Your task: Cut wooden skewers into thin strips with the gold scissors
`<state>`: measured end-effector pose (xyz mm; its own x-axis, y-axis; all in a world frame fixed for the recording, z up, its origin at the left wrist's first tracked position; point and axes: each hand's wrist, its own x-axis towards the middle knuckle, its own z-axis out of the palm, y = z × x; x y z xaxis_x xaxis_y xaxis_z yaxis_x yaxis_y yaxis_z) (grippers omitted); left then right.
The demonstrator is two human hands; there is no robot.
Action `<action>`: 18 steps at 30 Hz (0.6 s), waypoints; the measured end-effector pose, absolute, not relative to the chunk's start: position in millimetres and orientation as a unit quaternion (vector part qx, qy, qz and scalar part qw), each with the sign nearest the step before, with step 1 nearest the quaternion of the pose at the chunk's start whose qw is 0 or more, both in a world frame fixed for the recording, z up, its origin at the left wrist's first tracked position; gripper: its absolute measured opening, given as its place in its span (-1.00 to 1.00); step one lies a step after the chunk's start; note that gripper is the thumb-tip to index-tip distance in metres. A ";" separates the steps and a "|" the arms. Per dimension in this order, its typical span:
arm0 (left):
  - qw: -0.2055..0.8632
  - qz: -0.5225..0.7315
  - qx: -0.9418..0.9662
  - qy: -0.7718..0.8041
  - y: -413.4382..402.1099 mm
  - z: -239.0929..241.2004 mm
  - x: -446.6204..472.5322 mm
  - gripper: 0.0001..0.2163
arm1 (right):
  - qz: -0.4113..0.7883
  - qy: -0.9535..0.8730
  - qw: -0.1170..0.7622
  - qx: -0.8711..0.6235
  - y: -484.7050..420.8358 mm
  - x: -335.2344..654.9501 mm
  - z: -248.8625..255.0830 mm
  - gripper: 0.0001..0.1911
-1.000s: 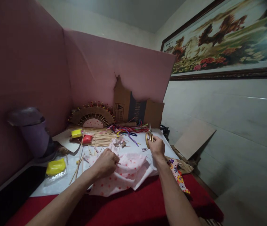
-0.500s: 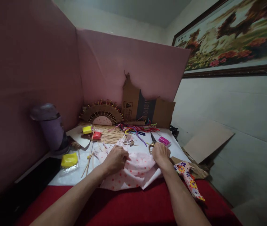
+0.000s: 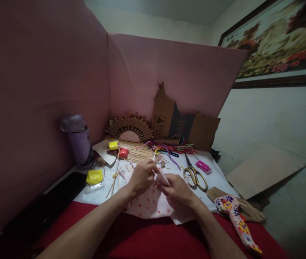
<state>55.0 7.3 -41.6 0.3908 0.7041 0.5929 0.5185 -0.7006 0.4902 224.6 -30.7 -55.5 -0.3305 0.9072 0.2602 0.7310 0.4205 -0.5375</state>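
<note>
A white cloth with pink and red dots (image 3: 153,205) lies over the front edge of the table, part of it lifted between my hands. My left hand (image 3: 143,176) pinches its raised upper part. Close beside it, my right hand (image 3: 178,189) has thumb and fingers closed on a fold of the same cloth. Gold-handled scissors (image 3: 195,176) lie on the white surface just right of my right hand, touched by neither hand. The fingertips of both hands are partly hidden by the cloth.
Left stand a purple bottle (image 3: 79,144) and packets of yellow clay (image 3: 94,177) and red clay (image 3: 124,152). Behind are thin sticks, a cardboard fan shape (image 3: 130,126), coloured yarn (image 3: 173,146) and torn cardboard (image 3: 203,131). Right are a pink packet (image 3: 203,167) and a flowered fabric piece (image 3: 237,217).
My right hand has left the scissors, which now lie on the table, and has moved left to the cloth beside my left hand. The camera view has turned slightly left.
</note>
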 end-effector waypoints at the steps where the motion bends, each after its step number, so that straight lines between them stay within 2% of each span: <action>1: 0.101 0.409 0.813 0.402 9.8 -35.1 48.3 -0.74 | 0.141 -0.781 0.273 -0.544 -29.9 224.1 -57.8 -0.86; 4: 0.012 0.352 0.734 0.581 20.0 -14.5 19.2 -0.75 | 0.048 -0.702 0.313 -0.638 -27.0 227.8 -59.7 -0.83; 7: -0.016 0.192 0.673 0.714 32.2 -5.1 -9.5 -0.74 | -0.051 -0.607 0.337 -0.718 -26.7 233.2 -55.9 -0.82; 11: 0.032 0.112 0.667 0.736 45.5 -14.6 -25.3 -0.74 | -0.136 -0.513 0.334 -0.779 -26.0 239.5 -53.3 -0.76; 15: 0.056 0.113 0.673 0.729 53.0 -26.7 -26.2 -0.74 | -0.142 -0.546 0.322 -0.760 -22.3 243.1 -55.9 -0.73; 18: 0.064 0.137 0.677 0.721 56.1 -28.5 -27.9 -0.80 | -0.187 -0.612 0.389 -0.663 -28.8 235.6 -50.6 -0.45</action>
